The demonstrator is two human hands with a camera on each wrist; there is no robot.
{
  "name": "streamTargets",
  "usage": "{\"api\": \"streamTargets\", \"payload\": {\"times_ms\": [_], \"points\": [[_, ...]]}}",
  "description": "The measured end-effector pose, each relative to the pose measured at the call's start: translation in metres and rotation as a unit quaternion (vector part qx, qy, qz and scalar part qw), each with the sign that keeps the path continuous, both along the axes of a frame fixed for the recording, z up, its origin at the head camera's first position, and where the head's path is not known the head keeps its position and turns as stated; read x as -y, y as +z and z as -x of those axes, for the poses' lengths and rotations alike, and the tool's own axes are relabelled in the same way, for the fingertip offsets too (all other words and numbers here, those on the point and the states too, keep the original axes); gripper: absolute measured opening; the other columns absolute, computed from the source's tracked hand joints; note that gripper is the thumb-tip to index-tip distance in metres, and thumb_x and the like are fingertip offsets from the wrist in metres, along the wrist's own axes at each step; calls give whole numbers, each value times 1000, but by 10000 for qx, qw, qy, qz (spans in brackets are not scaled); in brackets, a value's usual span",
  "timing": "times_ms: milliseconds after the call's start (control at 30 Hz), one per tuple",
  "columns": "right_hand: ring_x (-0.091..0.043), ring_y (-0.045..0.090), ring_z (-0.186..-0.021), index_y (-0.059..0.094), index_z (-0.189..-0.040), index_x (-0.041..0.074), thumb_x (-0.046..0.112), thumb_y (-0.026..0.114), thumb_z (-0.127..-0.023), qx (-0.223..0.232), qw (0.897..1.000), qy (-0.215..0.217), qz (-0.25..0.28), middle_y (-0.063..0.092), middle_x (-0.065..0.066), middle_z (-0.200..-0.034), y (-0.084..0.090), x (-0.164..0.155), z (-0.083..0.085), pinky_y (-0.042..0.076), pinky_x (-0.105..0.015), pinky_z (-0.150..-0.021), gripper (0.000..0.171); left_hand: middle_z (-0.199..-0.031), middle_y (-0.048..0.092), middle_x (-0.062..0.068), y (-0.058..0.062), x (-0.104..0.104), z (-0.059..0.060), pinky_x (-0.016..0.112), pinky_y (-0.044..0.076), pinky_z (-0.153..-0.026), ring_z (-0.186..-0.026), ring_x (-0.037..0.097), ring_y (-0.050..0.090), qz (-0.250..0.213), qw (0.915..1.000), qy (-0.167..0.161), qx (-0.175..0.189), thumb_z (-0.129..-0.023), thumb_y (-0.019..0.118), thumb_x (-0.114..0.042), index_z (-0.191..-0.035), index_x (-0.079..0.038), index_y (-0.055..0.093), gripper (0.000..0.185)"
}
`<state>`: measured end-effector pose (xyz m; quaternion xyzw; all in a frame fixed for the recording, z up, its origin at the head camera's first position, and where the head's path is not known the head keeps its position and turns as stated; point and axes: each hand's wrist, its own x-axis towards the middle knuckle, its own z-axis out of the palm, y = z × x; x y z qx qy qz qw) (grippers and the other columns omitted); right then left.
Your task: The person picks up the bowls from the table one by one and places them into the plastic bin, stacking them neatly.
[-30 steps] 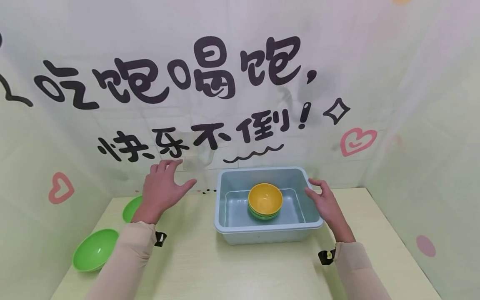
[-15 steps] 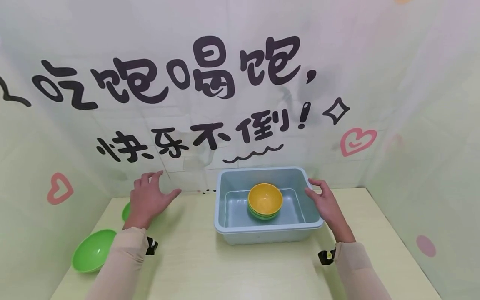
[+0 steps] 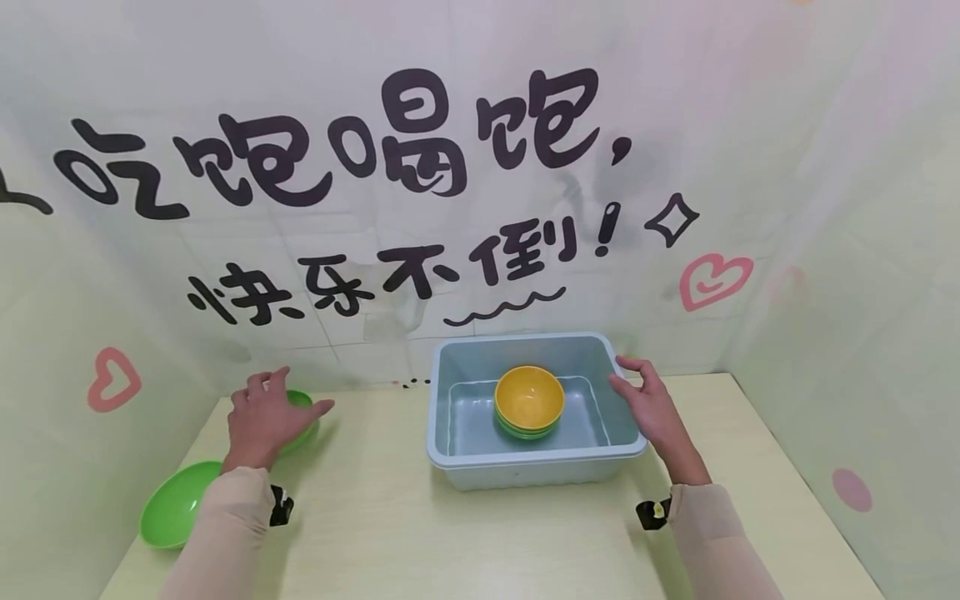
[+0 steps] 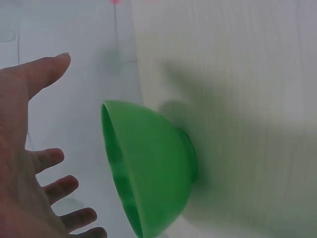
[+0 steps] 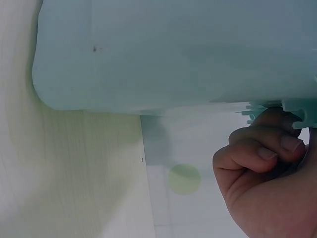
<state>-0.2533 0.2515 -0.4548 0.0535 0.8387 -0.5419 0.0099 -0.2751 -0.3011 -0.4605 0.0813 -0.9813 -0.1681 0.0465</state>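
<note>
My left hand hovers over the green bowl at the back left, fingers spread and thumb out to the right. In the left wrist view the same bowl stands upright on the table, its rim apart from my fingers. With my right hand I grip the right rim of a light blue plastic basin; in the right wrist view the fingers are curled under that rim. Inside the basin a yellow bowl sits stacked on green bowl rims.
A second green bowl stands nearer the front at the table's left edge, partly behind my left sleeve. Pale printed wall sheets close off the back and both sides of the wooden table.
My left hand has moved left and down, from beside the back green bowl to right above it. The right hand and the basin have stayed put.
</note>
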Motion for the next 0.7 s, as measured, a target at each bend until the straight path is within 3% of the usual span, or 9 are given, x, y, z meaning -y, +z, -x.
{"api": "streamTargets", "payload": {"times_ms": [167,467,700], "points": [[-18,65,-97,37,-153,11,38,53,-106,7,10000,-35,-83,46,-18,-155,1,-2,-1,53,-23,-78,57,-154,20,42,-7,6,-1,78,35,-94,-129,71,27,1,9997,-31,253,-80,64,-77,-156,0,28,114],[-22,67,-99,35,-154,12,39,52,-106,49,10000,-5,-75,53,-25,-144,1,-1,-2,57,-27,-78,58,-155,8,48,-10,7,-2,81,31,-97,-129,75,23,-163,9956,157,913,-78,65,-79,-158,6,12,128],[-22,66,-99,36,-154,12,41,53,-105,24,9999,-8,-110,51,-22,-148,-1,-1,0,55,-25,-78,59,-154,8,50,-18,10,-3,81,32,-95,-128,75,22,-223,9930,276,1124,-77,67,-77,-159,6,9,130]]}}
